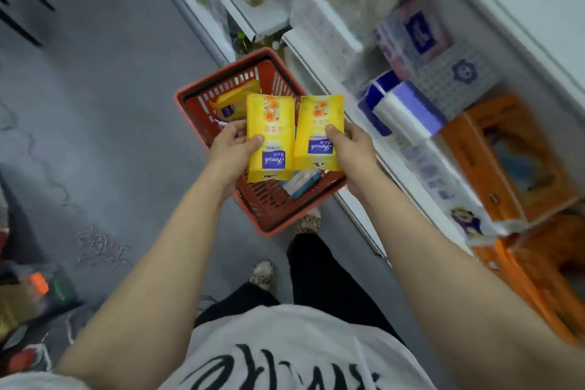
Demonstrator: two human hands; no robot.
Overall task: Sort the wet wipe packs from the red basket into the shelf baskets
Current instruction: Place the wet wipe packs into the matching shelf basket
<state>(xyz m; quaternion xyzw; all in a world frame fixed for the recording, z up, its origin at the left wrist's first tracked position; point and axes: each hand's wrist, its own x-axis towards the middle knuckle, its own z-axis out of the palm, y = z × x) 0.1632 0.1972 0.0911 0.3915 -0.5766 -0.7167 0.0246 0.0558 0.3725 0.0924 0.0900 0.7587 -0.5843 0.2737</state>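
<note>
The red basket [272,215] stands on the grey floor in front of my feet. My left hand [232,144] grips one yellow wet wipe pack [269,127] above the basket. Beside it, my right hand [351,149] grips a second yellow wet wipe pack [319,123]. The two packs are side by side, faces up. Another yellow pack [232,98] lies in the basket's far corner, and a blue and white pack [300,184] lies under the held ones. White shelf baskets [323,28] hold pink, blue and purple packs [418,32] to the right.
A white shelf unit [247,9] with bottles runs along the top. Orange boxes [512,161] fill the shelf at the right. Blue and white wrapped rolls [402,108] lie close to my right hand. Blurred goods sit at the lower left on the floor [95,104].
</note>
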